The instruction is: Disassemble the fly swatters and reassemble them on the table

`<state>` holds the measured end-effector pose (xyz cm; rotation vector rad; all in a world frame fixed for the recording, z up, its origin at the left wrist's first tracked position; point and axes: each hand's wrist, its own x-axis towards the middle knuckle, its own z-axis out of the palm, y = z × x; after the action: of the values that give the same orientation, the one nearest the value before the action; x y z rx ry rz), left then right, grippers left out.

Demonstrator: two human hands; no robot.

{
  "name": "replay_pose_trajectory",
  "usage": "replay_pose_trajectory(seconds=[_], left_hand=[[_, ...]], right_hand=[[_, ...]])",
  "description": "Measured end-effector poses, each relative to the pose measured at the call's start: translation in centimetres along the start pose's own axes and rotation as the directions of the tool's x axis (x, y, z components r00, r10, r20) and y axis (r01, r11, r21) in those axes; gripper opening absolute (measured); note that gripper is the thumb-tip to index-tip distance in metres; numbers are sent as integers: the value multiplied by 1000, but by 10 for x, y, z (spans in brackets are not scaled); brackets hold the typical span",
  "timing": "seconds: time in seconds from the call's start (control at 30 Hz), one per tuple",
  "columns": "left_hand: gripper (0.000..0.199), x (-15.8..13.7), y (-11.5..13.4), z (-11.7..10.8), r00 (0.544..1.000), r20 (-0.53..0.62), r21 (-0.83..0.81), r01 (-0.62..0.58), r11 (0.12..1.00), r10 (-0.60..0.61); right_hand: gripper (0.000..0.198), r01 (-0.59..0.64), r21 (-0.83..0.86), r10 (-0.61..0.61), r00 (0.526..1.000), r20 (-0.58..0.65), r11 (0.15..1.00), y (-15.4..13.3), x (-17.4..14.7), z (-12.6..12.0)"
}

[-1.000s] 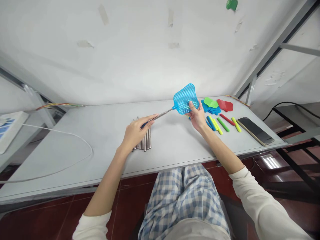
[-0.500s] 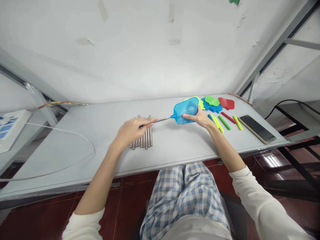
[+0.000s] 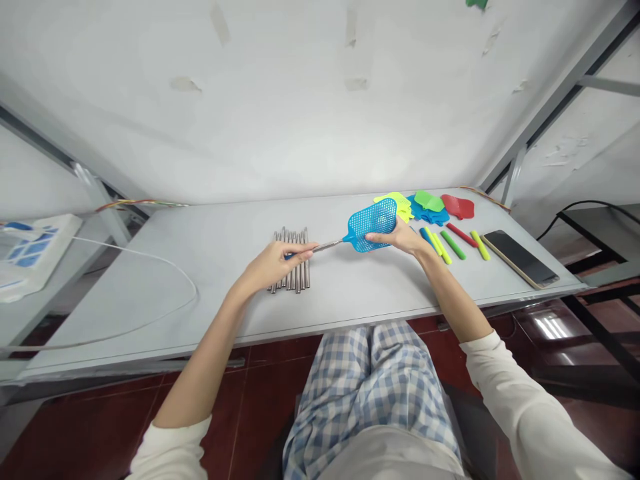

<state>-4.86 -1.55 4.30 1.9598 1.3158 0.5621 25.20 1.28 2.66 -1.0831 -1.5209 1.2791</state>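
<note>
A fly swatter [image 3: 371, 225] with a blue mesh head and a thin metal shaft is held above the table between both my hands. My left hand [image 3: 275, 263] is closed around the handle end of the shaft, where a bit of blue shows at the fingers. My right hand [image 3: 400, 237] grips the right edge of the mesh head, thumb on its face. Under my left hand lies a row of metal tubes [image 3: 299, 277], partly covered by it. Behind my right hand are yellow swatter heads [image 3: 400, 202].
Blue [image 3: 429, 213], green [image 3: 429, 200] and red swatter heads [image 3: 459, 207] lie at the back right. Nearer are coloured sleeves [image 3: 453, 246] and a phone [image 3: 520, 259]. A white cable [image 3: 170, 270] crosses the table's left side, near a white-and-blue box [image 3: 37, 257].
The view has shifted slightly. Both hands keep their hold on the fly swatter, and its position between them is nearly the same.
</note>
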Motion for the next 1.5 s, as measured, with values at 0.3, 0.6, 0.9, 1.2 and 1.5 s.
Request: replay_pose_trajectory(seconds=[0.3, 0.6, 0.9, 1.2, 1.5], left_hand=[[49, -13, -18, -15, 999, -19, -131, 34, 991, -37], [53, -37, -78, -23, 762, -597, 242, 471, 848, -253], [58, -30, -61, 18, 779, -585, 489, 561, 668, -227], [38, -8, -24, 33, 915, -402, 387, 163, 908, 7], [37, 75, 30, 100, 967, -229, 297, 178, 938, -111]], right_hand=[[52, 145, -78, -149, 988, -44, 986, -6, 9, 2], [29, 229, -616, -236, 969, 71, 754, 17, -10, -2], [40, 529, -755, -220, 848, 482, 387, 23, 2, 105], [33, 354, -873, -182, 934, 309, 335, 23, -2, 64], [19, -151, -967, -358, 908, -218, 207, 61, -13, -23]])
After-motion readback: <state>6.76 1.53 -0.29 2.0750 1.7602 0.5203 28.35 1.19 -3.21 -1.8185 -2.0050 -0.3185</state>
